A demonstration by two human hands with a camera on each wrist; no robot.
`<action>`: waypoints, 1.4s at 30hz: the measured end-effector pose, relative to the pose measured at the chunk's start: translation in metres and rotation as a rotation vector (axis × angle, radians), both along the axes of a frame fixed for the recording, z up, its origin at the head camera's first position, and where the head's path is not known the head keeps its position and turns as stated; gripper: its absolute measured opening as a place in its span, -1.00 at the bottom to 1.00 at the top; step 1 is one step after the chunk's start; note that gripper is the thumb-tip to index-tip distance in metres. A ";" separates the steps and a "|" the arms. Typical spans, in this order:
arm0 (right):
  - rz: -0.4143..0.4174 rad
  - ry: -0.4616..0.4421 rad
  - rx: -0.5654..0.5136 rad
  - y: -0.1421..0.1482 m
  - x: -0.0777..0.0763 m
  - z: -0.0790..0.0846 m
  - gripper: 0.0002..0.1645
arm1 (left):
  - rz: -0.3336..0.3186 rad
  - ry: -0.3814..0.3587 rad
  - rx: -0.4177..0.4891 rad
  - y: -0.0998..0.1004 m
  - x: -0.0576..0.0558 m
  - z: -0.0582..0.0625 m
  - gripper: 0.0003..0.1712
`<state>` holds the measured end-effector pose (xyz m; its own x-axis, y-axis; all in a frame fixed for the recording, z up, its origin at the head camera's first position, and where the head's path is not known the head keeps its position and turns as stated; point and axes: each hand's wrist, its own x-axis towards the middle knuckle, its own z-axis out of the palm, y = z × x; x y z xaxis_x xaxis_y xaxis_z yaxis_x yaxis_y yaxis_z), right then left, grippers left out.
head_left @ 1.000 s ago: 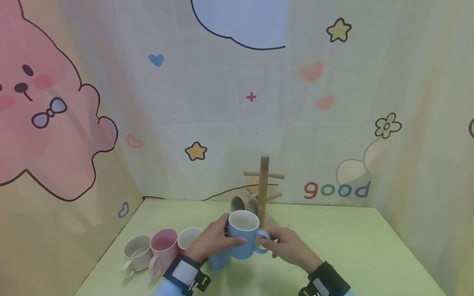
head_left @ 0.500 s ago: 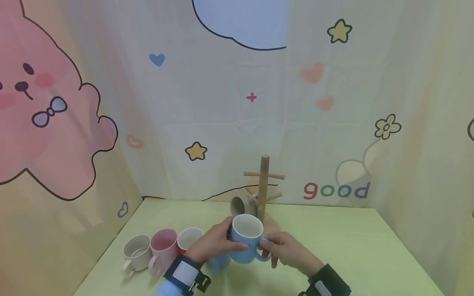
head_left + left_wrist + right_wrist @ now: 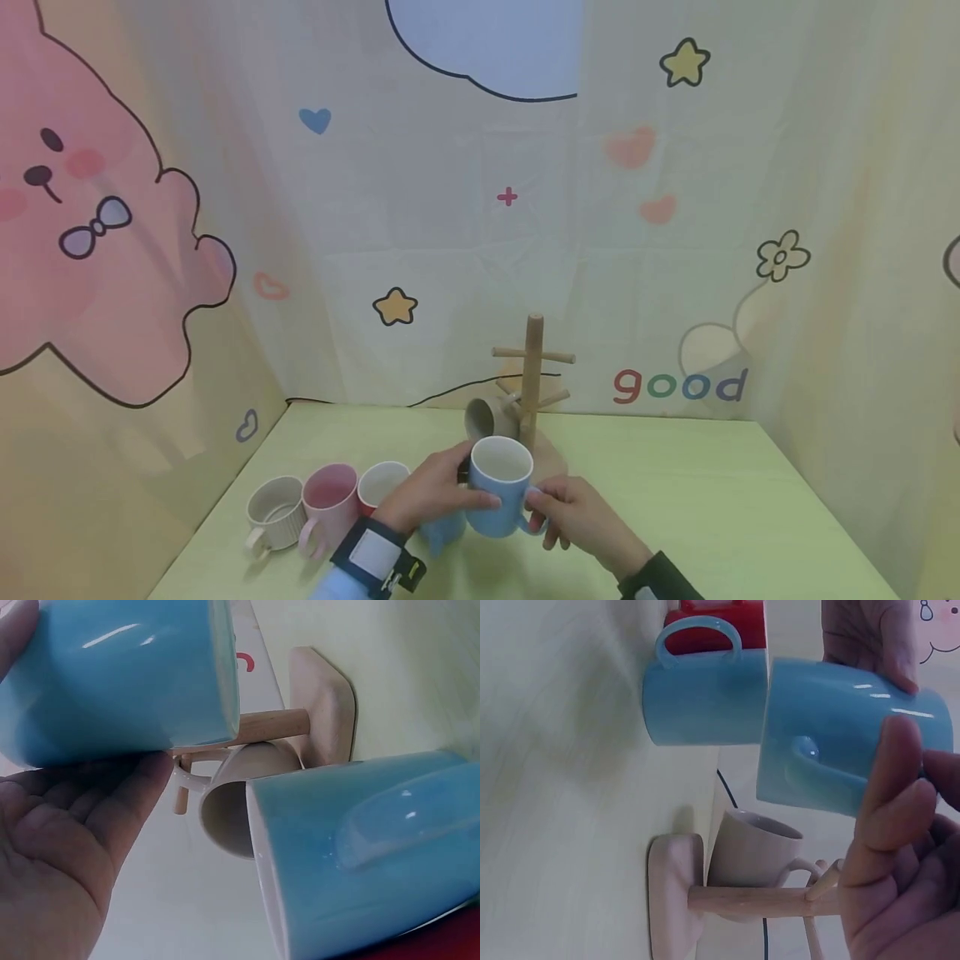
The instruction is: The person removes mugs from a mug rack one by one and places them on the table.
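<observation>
A light blue mug, white inside, is held upright above the table. My left hand grips its body from the left, thumb across the front. At the right side my right hand pinches the mug's handle between thumb and fingers; the right wrist view shows this handle partly behind the fingers. Behind the held mug stands a wooden mug tree. A beige mug hangs by its handle on a low peg of the tree. Partly hidden by my left hand, a second blue mug stands on the table.
A ribbed cream mug, a pink mug and a red mug with a white inside stand in a row at the left of the pale green table. A printed curtain hangs behind.
The held blue mug has moved a little right and down. My right hand has lowered slightly, its fingers shifting on the handle. The other mugs and the tree stay in place.
</observation>
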<state>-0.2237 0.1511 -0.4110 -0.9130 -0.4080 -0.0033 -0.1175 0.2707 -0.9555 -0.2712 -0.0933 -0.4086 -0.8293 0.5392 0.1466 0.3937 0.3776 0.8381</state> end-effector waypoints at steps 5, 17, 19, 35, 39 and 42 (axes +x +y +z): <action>-0.062 -0.019 -0.051 -0.007 0.007 0.001 -0.56 | 0.032 0.046 -0.013 0.001 0.001 0.004 -0.27; -0.229 -0.069 -0.196 -0.030 0.017 -0.013 -0.58 | 0.149 0.189 -0.185 0.000 0.000 0.006 -0.13; -0.254 -0.072 -0.204 -0.033 0.018 -0.016 -0.58 | 0.174 0.209 -0.214 -0.001 0.001 0.006 -0.14; -0.333 -0.121 -0.173 -0.047 0.019 -0.034 -0.60 | 0.323 0.358 -0.406 -0.014 0.002 0.006 -0.27; -0.325 -0.123 -0.188 -0.052 0.020 -0.038 -0.61 | 0.367 0.372 -0.473 -0.015 0.002 0.004 -0.28; -0.324 -0.137 -0.193 -0.055 0.019 -0.041 -0.62 | 0.423 0.370 -0.528 -0.014 0.003 0.003 -0.32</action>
